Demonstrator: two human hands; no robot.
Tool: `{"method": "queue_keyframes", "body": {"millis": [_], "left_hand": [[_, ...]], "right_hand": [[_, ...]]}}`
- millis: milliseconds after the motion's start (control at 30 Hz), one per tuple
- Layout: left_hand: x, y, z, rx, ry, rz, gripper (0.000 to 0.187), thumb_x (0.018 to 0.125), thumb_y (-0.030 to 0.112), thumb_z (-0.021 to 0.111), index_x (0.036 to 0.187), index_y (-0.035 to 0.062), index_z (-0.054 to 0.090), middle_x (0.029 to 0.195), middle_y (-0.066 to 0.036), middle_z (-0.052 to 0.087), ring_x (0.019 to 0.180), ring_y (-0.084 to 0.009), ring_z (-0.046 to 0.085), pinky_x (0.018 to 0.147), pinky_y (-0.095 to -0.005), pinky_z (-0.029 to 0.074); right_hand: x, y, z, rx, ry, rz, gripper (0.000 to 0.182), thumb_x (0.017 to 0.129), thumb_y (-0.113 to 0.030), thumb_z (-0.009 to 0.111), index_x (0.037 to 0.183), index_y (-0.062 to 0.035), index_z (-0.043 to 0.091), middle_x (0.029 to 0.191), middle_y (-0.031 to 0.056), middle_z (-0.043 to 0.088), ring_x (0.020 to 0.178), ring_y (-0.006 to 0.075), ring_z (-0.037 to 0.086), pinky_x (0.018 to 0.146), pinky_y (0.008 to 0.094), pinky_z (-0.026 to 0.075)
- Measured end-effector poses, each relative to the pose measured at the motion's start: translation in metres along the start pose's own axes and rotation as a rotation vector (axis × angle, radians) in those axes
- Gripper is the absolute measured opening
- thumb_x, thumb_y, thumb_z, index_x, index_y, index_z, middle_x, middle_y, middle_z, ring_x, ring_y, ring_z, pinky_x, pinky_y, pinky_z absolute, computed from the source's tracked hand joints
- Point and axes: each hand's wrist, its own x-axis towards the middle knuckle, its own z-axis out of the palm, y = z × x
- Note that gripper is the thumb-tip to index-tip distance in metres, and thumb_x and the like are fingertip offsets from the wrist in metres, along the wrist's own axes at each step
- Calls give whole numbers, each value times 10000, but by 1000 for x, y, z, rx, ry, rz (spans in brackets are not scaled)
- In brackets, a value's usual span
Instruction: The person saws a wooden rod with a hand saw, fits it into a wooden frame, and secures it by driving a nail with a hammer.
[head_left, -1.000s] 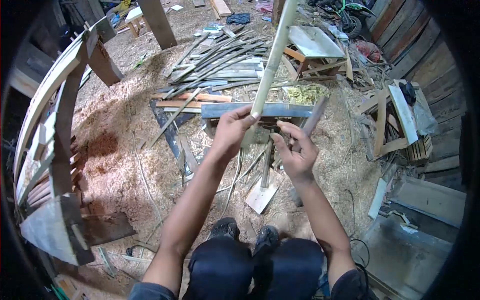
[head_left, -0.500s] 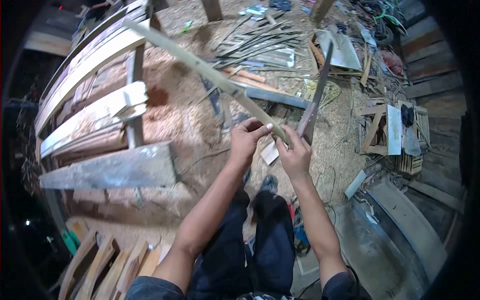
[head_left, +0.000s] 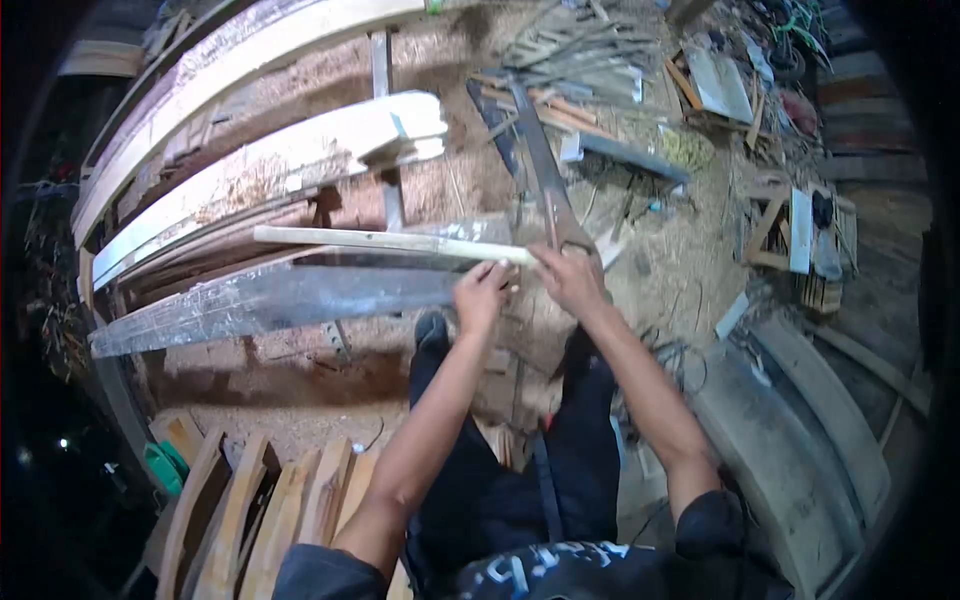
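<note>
A pale, narrow wooden strip (head_left: 400, 241) stretches leftward from my hands, its far end over the stacked boards. My left hand (head_left: 480, 297) is closed around the strip near its right end, thumb and fingers pinched together. At that same end, my right hand (head_left: 572, 283) is closed on a handsaw (head_left: 548, 175), with its fingers also against the strip's tip. The saw's dark, tapering blade points away from me, and my right hand hides most of its handle. Below the strip lies a wide grey board (head_left: 350, 292).
Long planks (head_left: 270, 175) rest on supports at the left. Several curved wooden pieces (head_left: 240, 510) stand at lower left beside a green object (head_left: 165, 466). Scrap strips (head_left: 590, 50) lie at the back on sawdust. A wooden frame (head_left: 770, 230) and large curved grey panels (head_left: 820, 400) are at the right.
My view and body have turned left toward the planks. The strip has swung down from a steep diagonal to nearly level over the grey board. The saw now points up and slightly left.
</note>
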Motion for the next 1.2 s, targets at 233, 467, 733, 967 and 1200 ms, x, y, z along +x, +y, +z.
{"method": "queue_keyframes", "body": {"millis": [233,467,733,967,1200], "left_hand": [[18,85,-94,1006,-167,636,224,887,192,692,1039,28,713,916,-116,712,895,-262,699,796,-380,544],[72,92,-104,1280,-446,1200,428,811,98,700,1230,74,616,1202,-143,587,1218,-335,521,1049,-474,343],[72,77,-91,1162,-566,1215,340,768,58,698,1106,77,670,1054,-98,613,1051,-300,561,935,-434,406],[80,54,-60,1421,79,1060,407,949,277,513,1272,41,585,1411,-159,512,1447,-312,304,1173,-580,140],[84,73,-33,1662,126,656,474,974,399,400,1167,53,661,1229,-160,641,1205,-312,536,1128,-597,213]], "right_hand": [[22,-49,28,-116,-109,155,298,901,-214,662,1198,-187,652,852,210,659,805,423,645,696,498,511],[-5,-104,35,-65,148,301,595,926,-148,634,1469,-114,393,855,206,682,815,405,682,723,458,535],[-46,-179,52,712,377,569,724,957,-48,565,1530,41,132,923,143,724,835,182,721,717,318,558],[-73,-165,115,529,582,659,388,917,-93,662,1261,74,602,934,108,710,759,95,638,652,254,506],[-81,-178,124,414,481,735,455,951,-237,619,1304,44,562,1030,229,701,941,292,714,788,361,542]]}}
